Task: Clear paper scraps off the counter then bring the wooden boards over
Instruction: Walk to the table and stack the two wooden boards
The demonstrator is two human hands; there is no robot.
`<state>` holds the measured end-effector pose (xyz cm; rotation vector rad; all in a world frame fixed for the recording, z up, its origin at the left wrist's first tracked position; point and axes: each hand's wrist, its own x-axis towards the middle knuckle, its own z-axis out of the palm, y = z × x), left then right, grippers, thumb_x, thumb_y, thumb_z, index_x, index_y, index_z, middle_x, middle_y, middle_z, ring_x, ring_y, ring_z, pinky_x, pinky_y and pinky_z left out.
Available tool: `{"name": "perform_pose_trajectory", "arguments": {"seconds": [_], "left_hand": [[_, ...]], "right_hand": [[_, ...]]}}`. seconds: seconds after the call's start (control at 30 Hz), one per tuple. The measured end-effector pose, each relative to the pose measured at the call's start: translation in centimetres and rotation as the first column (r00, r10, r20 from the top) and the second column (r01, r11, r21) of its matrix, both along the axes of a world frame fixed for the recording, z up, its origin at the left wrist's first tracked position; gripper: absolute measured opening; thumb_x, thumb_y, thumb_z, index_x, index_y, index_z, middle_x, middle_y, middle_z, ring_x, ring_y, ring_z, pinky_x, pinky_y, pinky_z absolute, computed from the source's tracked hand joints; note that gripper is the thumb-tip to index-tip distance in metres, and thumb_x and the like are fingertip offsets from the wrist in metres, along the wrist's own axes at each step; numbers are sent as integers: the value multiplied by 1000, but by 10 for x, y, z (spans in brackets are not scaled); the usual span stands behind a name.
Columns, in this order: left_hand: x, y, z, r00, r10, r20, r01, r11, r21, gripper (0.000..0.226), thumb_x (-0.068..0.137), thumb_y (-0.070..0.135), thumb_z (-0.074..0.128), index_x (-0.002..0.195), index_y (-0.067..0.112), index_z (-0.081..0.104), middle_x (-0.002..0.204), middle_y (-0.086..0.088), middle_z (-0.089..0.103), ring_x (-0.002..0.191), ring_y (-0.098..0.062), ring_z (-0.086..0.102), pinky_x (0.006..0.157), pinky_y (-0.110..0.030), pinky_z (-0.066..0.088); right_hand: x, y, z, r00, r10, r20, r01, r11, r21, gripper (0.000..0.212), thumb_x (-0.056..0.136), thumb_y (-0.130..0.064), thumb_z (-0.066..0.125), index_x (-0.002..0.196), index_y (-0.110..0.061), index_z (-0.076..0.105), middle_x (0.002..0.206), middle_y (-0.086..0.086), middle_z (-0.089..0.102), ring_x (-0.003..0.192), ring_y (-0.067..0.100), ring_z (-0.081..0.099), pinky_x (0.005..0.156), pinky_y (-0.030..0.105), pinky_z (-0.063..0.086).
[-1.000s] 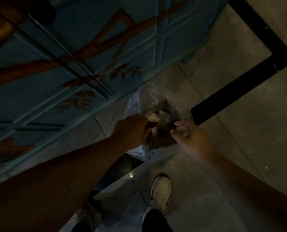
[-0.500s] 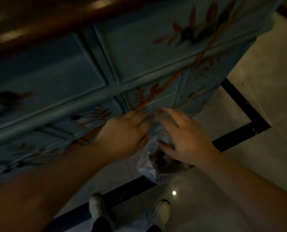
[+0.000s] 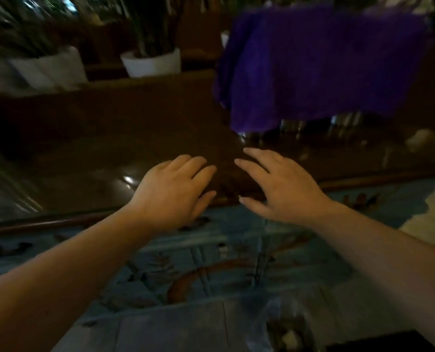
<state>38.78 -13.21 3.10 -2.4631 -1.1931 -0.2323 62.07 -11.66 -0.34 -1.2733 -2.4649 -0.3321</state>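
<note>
My left hand (image 3: 172, 189) and my right hand (image 3: 277, 186) hover side by side over the front edge of the dark glossy wooden counter (image 3: 97, 148), palms down, fingers spread, nothing in either. Far below on the floor, a clear plastic bag (image 3: 285, 329) holds pale paper scraps. The view is dim and blurred. I cannot make out loose scraps or wooden boards on the counter.
A purple cloth (image 3: 317, 64) hangs over shiny objects at the counter's back right. White plant pots (image 3: 151, 63) stand behind the counter at the left. The blue painted cabinet front (image 3: 186, 262) drops below the counter edge. A pale object (image 3: 422, 141) lies far right.
Both hands have let go of the plastic bag and risen to the counter top. My view has swung up from the floor to the counter; the bag stays on the floor.
</note>
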Motion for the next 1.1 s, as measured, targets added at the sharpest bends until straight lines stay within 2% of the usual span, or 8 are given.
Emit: {"name": "perform_pose_trajectory", "arguments": {"seconds": [0.27, 0.47, 0.6, 0.83, 0.97, 1.1], "left_hand": [[-117, 12, 69, 982, 182, 49, -186, 978, 94, 57, 90, 54, 36, 134, 18, 42, 134, -7, 54, 121, -24, 50, 91, -40, 48], [-156, 41, 99, 984, 157, 84, -165, 982, 95, 60, 88, 56, 33, 138, 22, 34, 142, -4, 46, 128, -22, 43, 99, -40, 41], [-151, 63, 116, 997, 49, 64, -55, 993, 102, 62, 86, 56, 32, 137, 22, 36, 139, -5, 49, 126, -22, 46, 97, -40, 44], [-94, 41, 118, 982, -186, 37, 180, 976, 120, 56, 82, 55, 44, 126, 19, 49, 122, -7, 62, 108, -23, 60, 79, -37, 54], [-41, -3, 112, 923, -384, 37, 378, 919, 115, 54, 84, 54, 44, 123, 17, 52, 117, -7, 64, 101, -23, 62, 75, -38, 55], [20, -74, 103, 815, -576, 57, 568, 815, 114, 56, 88, 54, 41, 125, 13, 51, 120, -9, 62, 103, -26, 60, 76, -42, 55]], "right_hand": [[-98, 44, 76, 999, 38, 26, -40, 995, 93, 73, 83, -61, 53, 143, -22, 36, 149, 8, 40, 131, 26, 42, 96, 44, 48], [-138, 62, 108, 998, -45, 33, 41, 992, 121, 72, 84, -61, 52, 143, -25, 34, 151, 7, 38, 134, 25, 39, 101, 45, 45], [-135, 50, 121, 986, -165, 35, 160, 979, 124, 72, 83, -61, 53, 143, -25, 35, 150, 6, 40, 133, 23, 40, 101, 41, 44], [-90, -37, 128, 912, -405, 69, 395, 910, 126, 71, 83, -60, 53, 141, -22, 39, 147, 7, 43, 130, 24, 43, 99, 43, 46], [-51, -127, 125, 821, -568, 64, 557, 820, 132, 71, 83, -59, 55, 141, -20, 40, 146, 7, 44, 129, 25, 44, 98, 43, 45], [-14, -246, 112, 704, -708, 55, 703, 705, 90, 69, 84, -59, 53, 140, -21, 39, 144, 8, 45, 128, 25, 44, 99, 40, 42]]}}
